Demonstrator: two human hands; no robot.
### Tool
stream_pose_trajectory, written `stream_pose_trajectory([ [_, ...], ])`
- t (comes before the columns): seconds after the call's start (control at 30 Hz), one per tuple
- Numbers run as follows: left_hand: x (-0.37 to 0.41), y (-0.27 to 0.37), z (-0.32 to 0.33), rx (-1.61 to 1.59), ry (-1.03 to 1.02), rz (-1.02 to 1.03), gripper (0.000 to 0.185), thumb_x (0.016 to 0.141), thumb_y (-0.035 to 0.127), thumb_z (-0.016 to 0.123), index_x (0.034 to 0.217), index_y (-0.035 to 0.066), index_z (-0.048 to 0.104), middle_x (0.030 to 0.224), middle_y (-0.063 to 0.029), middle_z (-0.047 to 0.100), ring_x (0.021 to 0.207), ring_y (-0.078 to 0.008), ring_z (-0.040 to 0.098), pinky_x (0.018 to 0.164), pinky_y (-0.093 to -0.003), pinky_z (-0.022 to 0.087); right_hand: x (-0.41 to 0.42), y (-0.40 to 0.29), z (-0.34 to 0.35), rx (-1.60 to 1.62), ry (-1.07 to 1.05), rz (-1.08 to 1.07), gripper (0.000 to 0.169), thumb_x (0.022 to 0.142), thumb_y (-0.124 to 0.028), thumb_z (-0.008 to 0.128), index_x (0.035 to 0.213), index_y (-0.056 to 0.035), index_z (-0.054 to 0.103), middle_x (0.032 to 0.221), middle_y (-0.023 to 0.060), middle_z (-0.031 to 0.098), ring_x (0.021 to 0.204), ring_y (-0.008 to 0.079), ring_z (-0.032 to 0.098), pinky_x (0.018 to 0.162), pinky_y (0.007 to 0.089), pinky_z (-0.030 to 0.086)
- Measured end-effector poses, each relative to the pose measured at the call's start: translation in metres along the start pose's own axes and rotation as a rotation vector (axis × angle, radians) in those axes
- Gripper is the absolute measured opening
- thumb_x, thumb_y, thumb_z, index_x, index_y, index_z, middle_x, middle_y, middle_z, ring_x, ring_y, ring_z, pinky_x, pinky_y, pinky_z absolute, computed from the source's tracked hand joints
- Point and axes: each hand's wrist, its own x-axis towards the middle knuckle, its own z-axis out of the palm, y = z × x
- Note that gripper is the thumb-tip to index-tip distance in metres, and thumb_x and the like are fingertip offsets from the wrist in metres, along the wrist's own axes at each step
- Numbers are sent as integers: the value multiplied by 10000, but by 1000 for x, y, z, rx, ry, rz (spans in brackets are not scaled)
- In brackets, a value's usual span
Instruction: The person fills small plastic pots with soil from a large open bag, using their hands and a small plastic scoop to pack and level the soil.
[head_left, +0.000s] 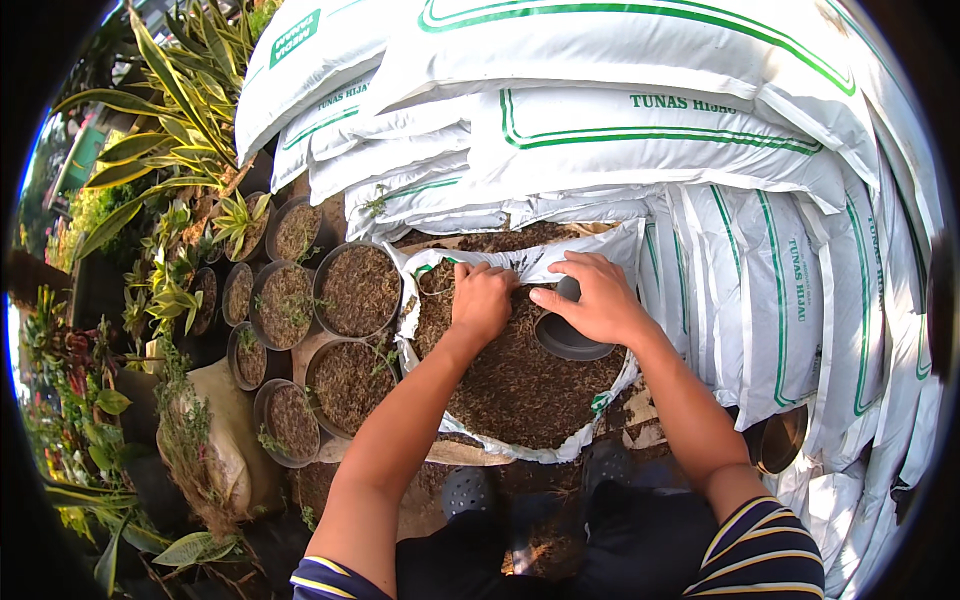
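Observation:
An opened white plastic sack (551, 454) full of brown planting medium (525, 390) stands before me, its rim rolled outward. My left hand (484, 300) is closed on the far edge of the sack, bunching the plastic. Just right of it, my right hand (592, 294) has its fingers spread above the same edge; whether its fingertips touch the plastic I cannot tell. Under that hand a black plastic pot (574, 341) lies partly sunk in the medium, and part of it is hidden by the hand.
Several black pots filled with medium, such as a large one (358, 291), stand close on the left. Potted snake plants (187, 97) grow beyond them. Stacked white sacks (615, 157) rise behind and to the right. Another dark pot (780, 439) lies at the lower right, by the sacks.

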Motion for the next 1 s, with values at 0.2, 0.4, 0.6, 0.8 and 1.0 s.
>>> stream_pose_trajectory([
  [0.2, -2, 1, 1, 59, 6, -2, 129, 886, 109, 647, 902, 138, 772, 949, -66, 769, 991, -250, 678, 938, -457, 401, 109, -4, 21, 306, -337, 66, 385, 1011, -266, 694, 1249, 37, 710, 1212, 221, 746, 1147, 340, 711, 1007, 407, 539],
  [0.4, 1, 10, 5, 91, -28, -33, 136, 844, 70, 664, 914, 122, 769, 958, -58, 761, 1063, -214, 670, 953, -456, 407, 178, 2, 120, 84, -680, -142, 345, 1022, -128, 601, 1343, -23, 674, 1280, 169, 737, 1180, 307, 703, 1021, 418, 539],
  [0.6, 10, 21, 3, 137, -78, -30, 143, 822, 75, 690, 936, 116, 765, 984, -30, 762, 1084, -202, 665, 993, -451, 399, 198, 44, 150, 50, -778, -238, 459, 1092, -258, 468, 1510, -90, 557, 1611, 133, 495, 1445, 307, 507, 1202, 393, 404],
  [0.8, 6, 16, 3, 116, -68, -36, 151, 819, 77, 707, 955, 114, 761, 972, -33, 767, 1056, -211, 677, 1022, -462, 388, 169, 65, 132, -103, -728, -136, 615, 1123, -551, 325, 1476, -123, 590, 1624, 143, 468, 1491, 325, 438, 1230, 421, 358],
  [1.0, 8, 15, 3, 140, -99, -33, 128, 831, 109, 710, 948, 120, 762, 974, -37, 769, 1034, -217, 687, 1019, -460, 389, 150, 84, 119, 18, -461, -91, 443, 1092, -387, 488, 1176, -34, 741, 1292, 225, 694, 1191, 410, 641, 1027, 489, 491],
])
